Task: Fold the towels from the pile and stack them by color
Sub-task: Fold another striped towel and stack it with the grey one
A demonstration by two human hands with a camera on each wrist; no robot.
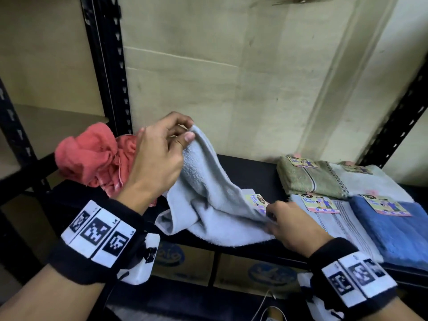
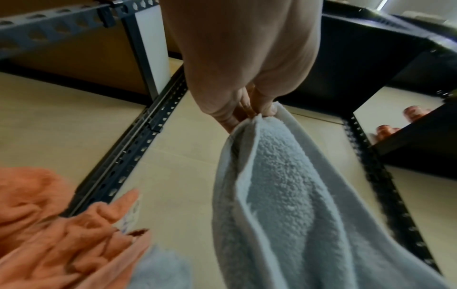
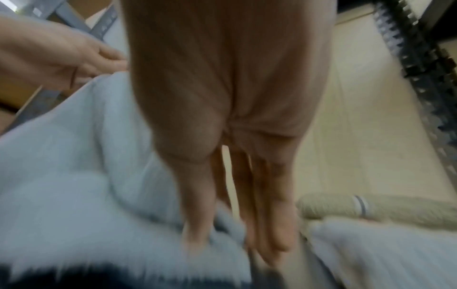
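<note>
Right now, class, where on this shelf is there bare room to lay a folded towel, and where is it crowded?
Bare black shelf shows behind the grey towel, between the left hand and the olive towel. The right end is crowded with folded towels, including the blue towel; the red pile fills the left.

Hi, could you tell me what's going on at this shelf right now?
A person is partway through sorting towels on a black shelf. The left hand pinches a corner of a light blue towel and lifts it, while the right hand takes hold of its lower edge near the paper label; the towel is not folded yet. A crumpled pink towel waits at the left. On the right lie folded towels: an olive one, pale ones and a dark blue one.
</note>
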